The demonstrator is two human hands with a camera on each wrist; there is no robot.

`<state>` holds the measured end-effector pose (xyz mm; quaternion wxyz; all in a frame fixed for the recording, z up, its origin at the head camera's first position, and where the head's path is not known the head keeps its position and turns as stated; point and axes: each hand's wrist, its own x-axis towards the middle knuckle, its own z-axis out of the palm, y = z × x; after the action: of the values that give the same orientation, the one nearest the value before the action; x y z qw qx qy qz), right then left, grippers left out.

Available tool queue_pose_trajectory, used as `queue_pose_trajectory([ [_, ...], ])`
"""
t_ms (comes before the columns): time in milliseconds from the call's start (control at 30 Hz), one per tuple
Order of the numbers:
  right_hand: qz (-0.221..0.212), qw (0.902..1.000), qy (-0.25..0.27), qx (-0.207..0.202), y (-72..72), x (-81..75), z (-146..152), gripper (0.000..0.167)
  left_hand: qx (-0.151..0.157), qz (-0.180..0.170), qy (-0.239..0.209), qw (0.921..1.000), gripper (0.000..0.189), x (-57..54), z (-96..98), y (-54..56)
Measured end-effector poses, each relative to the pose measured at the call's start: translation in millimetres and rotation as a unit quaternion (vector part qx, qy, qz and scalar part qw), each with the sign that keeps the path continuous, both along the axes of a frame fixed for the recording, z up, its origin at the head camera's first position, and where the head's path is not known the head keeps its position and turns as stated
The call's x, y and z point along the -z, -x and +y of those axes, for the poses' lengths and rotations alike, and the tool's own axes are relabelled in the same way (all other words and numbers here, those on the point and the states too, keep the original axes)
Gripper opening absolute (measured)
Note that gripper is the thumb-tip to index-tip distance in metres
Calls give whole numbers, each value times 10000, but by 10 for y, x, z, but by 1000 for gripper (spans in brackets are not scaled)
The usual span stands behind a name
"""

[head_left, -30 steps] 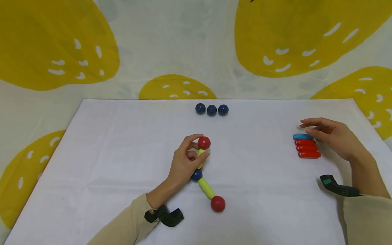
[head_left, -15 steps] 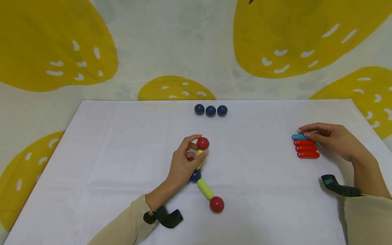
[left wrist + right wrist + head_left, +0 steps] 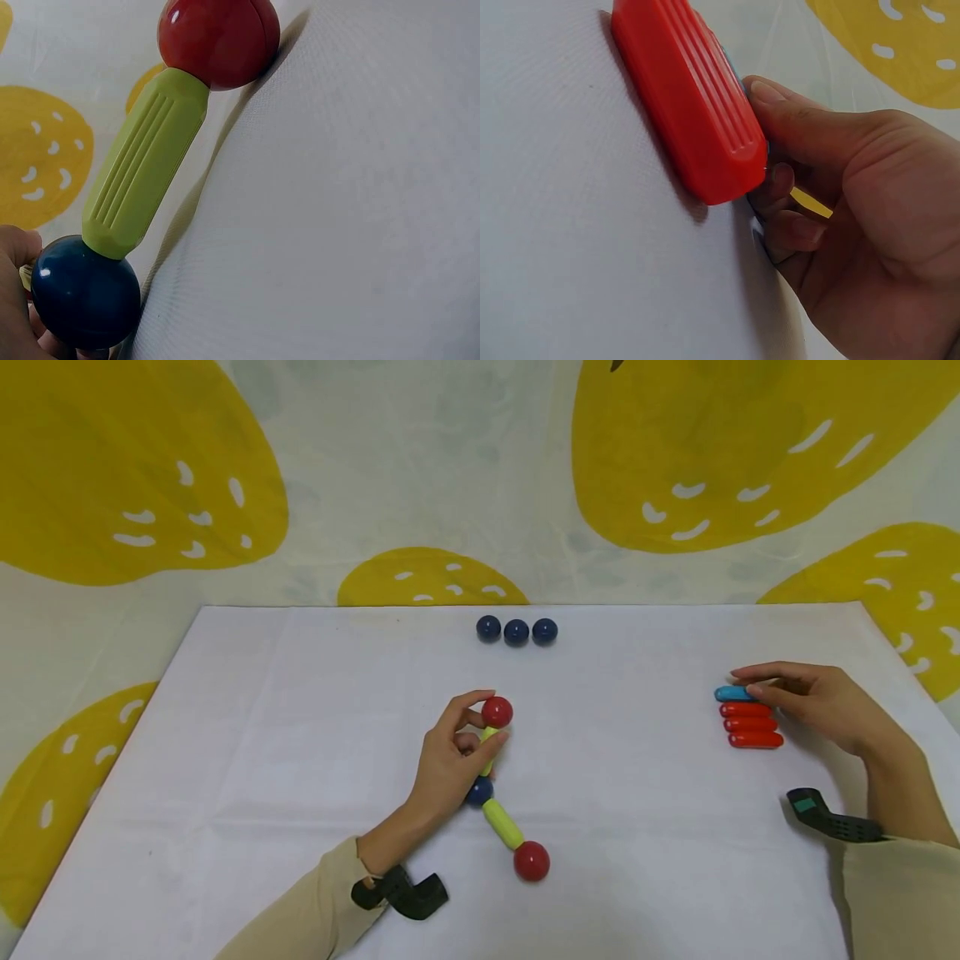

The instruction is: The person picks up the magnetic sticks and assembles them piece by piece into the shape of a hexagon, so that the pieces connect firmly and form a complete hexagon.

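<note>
Pale cloth (image 3: pixel 450 443) printed with big yellow shapes (image 3: pixel 750 452) rises beyond both hands, behind a white table (image 3: pixel 637 760). The left hand (image 3: pixel 453 747) holds one end of a jointed stick: its forefinger touches the far red ball (image 3: pixel 497 712), while its thumb lies across the far yellow-green rod (image 3: pixel 488 750), which that hand partly hides. Just below the left thumb sits a dark blue ball (image 3: pixel 479 791); from it the near yellow-green rod (image 3: pixel 503 824) slants away from the fingers, toward the person, and ends in the near red ball (image 3: pixel 532 861).

Well apart, the right hand (image 3: pixel 821 702) has its thumb and forefinger drawn close together on a light blue rod (image 3: pixel 732 694) — a narrow pinch, with part of the rod covered by the fingertips. Three red rods (image 3: pixel 750 725) lie side by side on the near side of that pinch, next to the light blue one.

Beyond the left hand, near the table's far edge, three dark blue balls (image 3: pixel 516 632) stand in a row. Beige sleeves (image 3: pixel 900 902) cover both forearms, and a black device (image 3: pixel 408 893) sits at each wrist.
</note>
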<state>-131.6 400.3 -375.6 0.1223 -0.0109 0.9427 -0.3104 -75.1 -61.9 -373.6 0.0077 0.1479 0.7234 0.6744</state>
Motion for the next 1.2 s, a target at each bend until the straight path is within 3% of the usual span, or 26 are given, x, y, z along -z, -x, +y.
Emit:
queue_pose_trajectory([
  [433, 145, 9992, -319, -208, 17, -40, -59, 39, 30, -61, 28, 10000, 45, 0, -8, 2],
  [667, 160, 9994, -157, -280, 1, -51, -70, 38, 56, -109, 21, 9999, 45, -7, -10, 1],
  [1033, 184, 9991, -283, -260, 17, -43, -115, 38, 36, -175, -29, 9998, 44, -13, -10, -1],
  [1200, 385, 9987, -309, -136, 4, -86, -183, 37, 11, -229, -8, 9997, 44, -16, -10, -1],
])
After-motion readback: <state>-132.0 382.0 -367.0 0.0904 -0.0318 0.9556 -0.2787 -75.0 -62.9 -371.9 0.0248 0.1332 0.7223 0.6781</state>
